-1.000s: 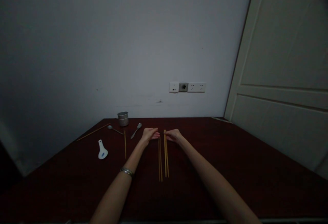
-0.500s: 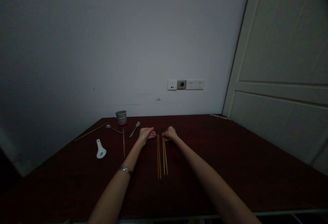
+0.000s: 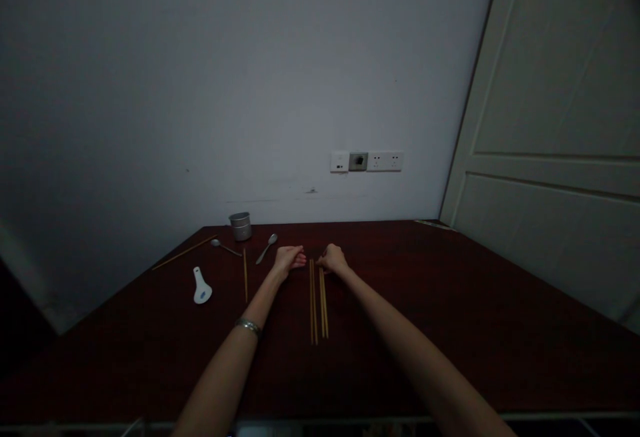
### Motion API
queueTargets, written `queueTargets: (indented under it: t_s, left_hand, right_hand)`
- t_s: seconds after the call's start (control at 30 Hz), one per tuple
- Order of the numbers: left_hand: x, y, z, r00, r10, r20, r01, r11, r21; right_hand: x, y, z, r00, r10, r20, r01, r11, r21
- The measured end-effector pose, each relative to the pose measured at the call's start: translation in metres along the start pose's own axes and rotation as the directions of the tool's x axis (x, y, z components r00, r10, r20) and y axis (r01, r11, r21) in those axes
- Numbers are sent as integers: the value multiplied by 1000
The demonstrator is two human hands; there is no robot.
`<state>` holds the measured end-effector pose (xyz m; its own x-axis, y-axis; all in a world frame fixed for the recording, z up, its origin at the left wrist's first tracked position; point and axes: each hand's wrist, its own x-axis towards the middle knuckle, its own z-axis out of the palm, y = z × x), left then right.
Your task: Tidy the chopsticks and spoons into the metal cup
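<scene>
My right hand (image 3: 332,259) is closed at the far ends of a pair of wooden chopsticks (image 3: 324,310), fingertips pinched on them. That pair lies on the dark red table, pointing toward me. Just left of it, a second pair of chopsticks (image 3: 313,304) lies nearly parallel, a narrow gap between the two pairs. Beside the far end of this left pair is my left hand (image 3: 291,260), palm turned inward and fingers loosely bent, holding nothing. A metal bracelet (image 3: 249,325) circles my left wrist.
To the left lie a white soup spoon (image 3: 202,287), a single chopstick (image 3: 245,277), two metal spoons (image 3: 267,248) and another chopstick (image 3: 185,252) at the edge. A metal cup (image 3: 241,226) stands by the wall, below and left of the wall sockets (image 3: 384,161).
The view has shifted slightly, so everything sits a little further right and higher. The right pair of chopsticks lies a bit straighter and closer together. Both hands stay in about the same place.
</scene>
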<state>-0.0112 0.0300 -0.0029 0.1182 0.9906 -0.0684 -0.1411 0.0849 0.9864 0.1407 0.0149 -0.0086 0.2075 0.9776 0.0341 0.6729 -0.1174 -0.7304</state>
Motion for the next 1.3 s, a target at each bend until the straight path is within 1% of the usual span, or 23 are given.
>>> queueTargets:
  t_s: [0.27,0.8,0.93,1.03,1.1,1.2,1.3]
  left_hand:
    - [2,-2,-1,1000,0,11,0,1000,-5]
    - [5,-7,-2,999,1,38,0,1000,-11]
    - [3,-4,-1,999,5,36,-4,1000,-13]
    - [0,7,1,999,19,31,-19,1000,-17]
    - [-1,20,2,999,40,25,-39,999,-36]
    - [-2,49,0,994,106,12,-105,993,-49]
    - [-2,83,-10,986,164,1,-164,986,41]
  right_hand:
    - [1,1,-1,999,-27,-22,24,993,-119]
    - [-6,-3,-6,999,-47,0,46,977,-209]
    - [-7,-5,-10,998,-66,-16,59,966,-252]
    - [-6,-13,-14,992,-116,-46,98,953,-287]
    - [-6,-23,-14,984,-171,-54,147,942,-301]
    - [-7,-46,-7,961,-276,-25,254,914,-316]
    - [-15,-73,9,928,-371,40,364,876,-318]
